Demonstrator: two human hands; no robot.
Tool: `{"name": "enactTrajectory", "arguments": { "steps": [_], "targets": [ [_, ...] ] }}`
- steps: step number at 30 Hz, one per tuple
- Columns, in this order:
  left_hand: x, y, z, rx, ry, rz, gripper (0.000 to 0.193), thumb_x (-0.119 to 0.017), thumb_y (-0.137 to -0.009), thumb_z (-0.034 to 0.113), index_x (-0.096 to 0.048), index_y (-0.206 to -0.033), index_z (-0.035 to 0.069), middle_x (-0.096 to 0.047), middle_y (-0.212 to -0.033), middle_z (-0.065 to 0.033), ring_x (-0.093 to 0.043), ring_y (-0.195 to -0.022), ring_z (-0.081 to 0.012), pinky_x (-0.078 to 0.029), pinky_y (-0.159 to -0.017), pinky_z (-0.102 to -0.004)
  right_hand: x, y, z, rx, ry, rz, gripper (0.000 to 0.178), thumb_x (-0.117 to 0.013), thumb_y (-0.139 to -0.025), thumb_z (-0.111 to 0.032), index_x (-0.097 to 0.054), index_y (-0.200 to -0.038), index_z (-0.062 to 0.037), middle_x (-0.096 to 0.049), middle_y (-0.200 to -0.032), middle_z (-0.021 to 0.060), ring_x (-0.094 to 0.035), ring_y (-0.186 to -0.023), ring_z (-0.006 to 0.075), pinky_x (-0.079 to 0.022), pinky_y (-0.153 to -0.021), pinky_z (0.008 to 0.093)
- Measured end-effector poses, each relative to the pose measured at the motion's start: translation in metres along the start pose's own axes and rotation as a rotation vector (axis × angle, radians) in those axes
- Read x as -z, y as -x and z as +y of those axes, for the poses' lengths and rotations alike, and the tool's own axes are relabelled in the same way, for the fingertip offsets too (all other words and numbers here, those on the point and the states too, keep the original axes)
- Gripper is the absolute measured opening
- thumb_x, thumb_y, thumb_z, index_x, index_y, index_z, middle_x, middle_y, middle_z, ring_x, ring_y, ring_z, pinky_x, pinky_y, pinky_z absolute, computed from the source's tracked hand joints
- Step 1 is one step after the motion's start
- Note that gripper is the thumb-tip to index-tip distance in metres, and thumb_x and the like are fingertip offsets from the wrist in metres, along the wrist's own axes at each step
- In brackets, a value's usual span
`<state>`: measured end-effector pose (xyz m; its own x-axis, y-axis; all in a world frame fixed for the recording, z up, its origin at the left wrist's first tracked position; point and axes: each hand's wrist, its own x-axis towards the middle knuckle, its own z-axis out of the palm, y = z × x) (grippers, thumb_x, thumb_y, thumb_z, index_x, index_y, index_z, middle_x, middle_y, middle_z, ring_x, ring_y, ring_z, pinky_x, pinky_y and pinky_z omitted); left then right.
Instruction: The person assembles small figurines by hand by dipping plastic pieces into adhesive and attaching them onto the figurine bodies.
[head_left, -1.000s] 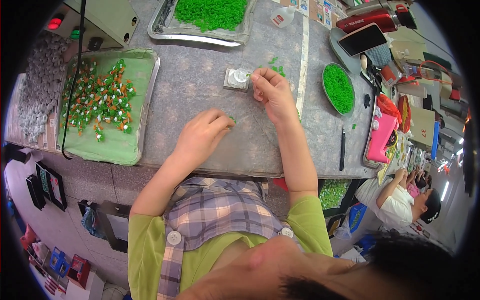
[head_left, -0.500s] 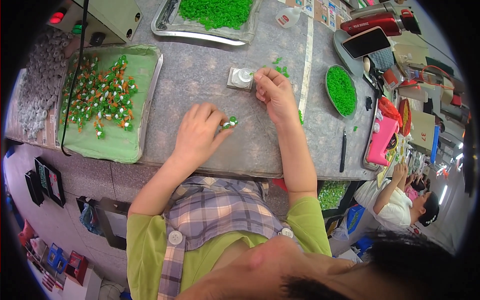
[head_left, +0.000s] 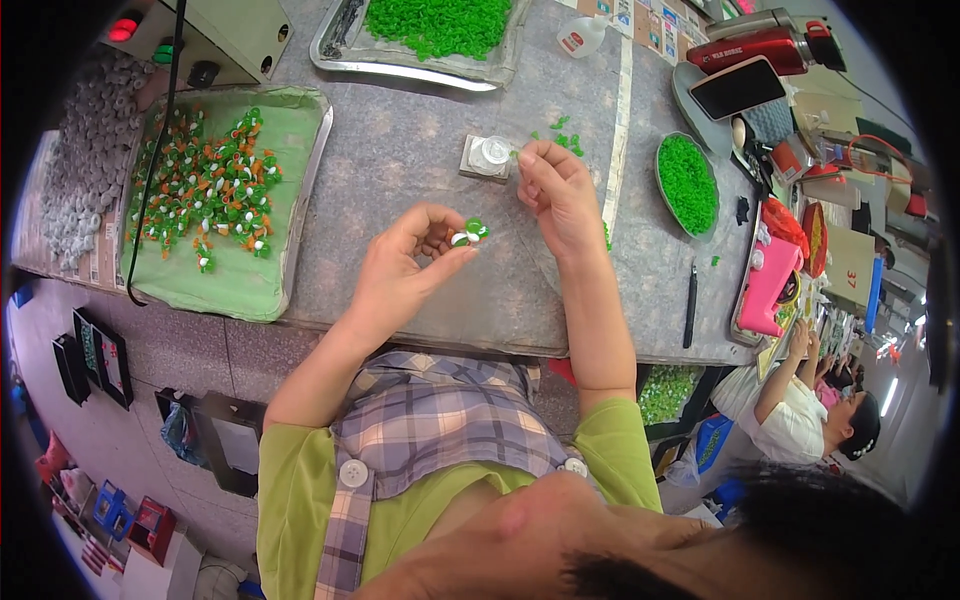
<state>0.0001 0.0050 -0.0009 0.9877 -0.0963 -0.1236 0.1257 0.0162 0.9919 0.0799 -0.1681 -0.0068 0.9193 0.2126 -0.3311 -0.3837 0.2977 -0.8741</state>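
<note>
— What's in the containers around you?

— Beyond my right hand is a metal tray heaped with small green bits. To the right of that hand sits an oval dish with more of the same green bits. Left of my left hand lies a green-lined tray of finished pieces, green, orange and white, scattered loosely.

— And the piece you're on?

— It's in my left hand, pinched between thumb and fingertips, with the other fingers curled loosely. The piece is small and glossy, like plastic: a round green cap on a white part. It's lifted off the surface, between my two hands and just below the right one.

— The right hand?

— Fingers bunched together at the tips, just beside a small square block with a clear round top. There's a hint of green at the fingertips, but I cannot tell whether it is pinched there. A few loose green bits lie just beyond it on the grey, speckled surface.

— Anything else close?

— A black pen to the right of my right forearm.
</note>
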Motion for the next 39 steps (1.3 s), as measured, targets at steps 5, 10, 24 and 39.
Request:
{"name": "enactTrajectory", "arguments": {
  "steps": [5,10,24,39],
  "targets": [
    [-0.001,0.0,0.001,0.021,0.021,-0.02,0.021,-0.065,-0.073,0.009,-0.056,-0.091,0.004,-0.056,-0.076,-0.0008,-0.052,-0.069,-0.0072,-0.043,-0.063,-0.0213,-0.015,0.04,-0.007,0.008,-0.017,-0.092,0.01,-0.057,-0.079,-0.011,-0.05,-0.08,-0.0041,-0.052,-0.068,0.0021,-0.046,-0.058,0.008,-0.037,-0.053,0.0196],
    [0.0,0.001,0.009,0.081,-0.081,-0.051,0.022,-0.065,-0.072,0.009,-0.057,-0.092,0.003,-0.057,-0.077,-0.0019,-0.053,-0.07,-0.008,-0.044,-0.063,-0.0217,-0.021,0.066,-0.001,-0.005,-0.078,-0.128,0.011,-0.056,-0.08,-0.012,-0.05,-0.081,-0.0029,-0.058,-0.079,0.0111,-0.055,-0.069,0.0129,-0.044,-0.063,0.0231],
    [-0.002,0.002,-0.008,0.345,0.565,-0.19,0.023,-0.058,-0.08,0.009,-0.056,-0.101,-0.002,-0.061,-0.09,-0.0075,-0.058,-0.081,-0.012,-0.046,-0.074,-0.0233,-0.018,0.072,0.01,0.142,-0.088,-0.06,0.012,-0.06,-0.079,-0.011,-0.052,-0.083,-0.0036,-0.054,-0.078,0.0013,-0.048,-0.073,0.008,-0.038,-0.067,0.0199],
    [-0.012,0.005,-0.014,0.237,0.639,-0.033,0.018,-0.061,-0.077,0.003,-0.055,-0.094,-0.001,-0.058,-0.089,-0.0065,-0.056,-0.082,-0.0107,-0.047,-0.075,-0.0225,-0.032,0.076,0.035,0.008,-0.285,0.033,0.012,-0.061,-0.078,-0.012,-0.053,-0.085,-0.0059,-0.052,-0.079,-0.0025,-0.043,-0.07,0.0052,-0.034,-0.064,0.0182]
  ]
}}
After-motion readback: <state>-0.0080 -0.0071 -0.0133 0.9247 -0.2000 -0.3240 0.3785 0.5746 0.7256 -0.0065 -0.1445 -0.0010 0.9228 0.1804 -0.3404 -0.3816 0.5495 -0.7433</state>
